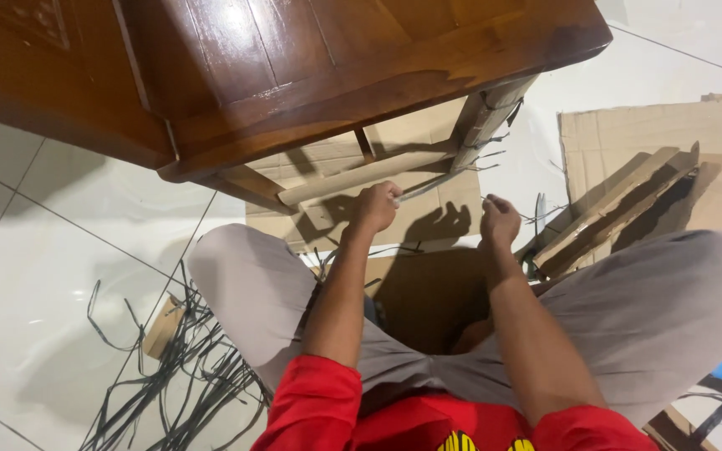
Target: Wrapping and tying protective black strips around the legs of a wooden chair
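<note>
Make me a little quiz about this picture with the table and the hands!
1. True or false: the left hand grips a thin strap near the wooden table leg.
2. What lies heaped on the floor by the person's left knee? A) dark cut straps B) spoons C) books
3. Fill in: flat pieces of ____ lie under the table.

Key
1. True; the right hand is closed beside it, and what it holds cannot be told.
2. A, the dark straps.
3. Cardboard.
</note>
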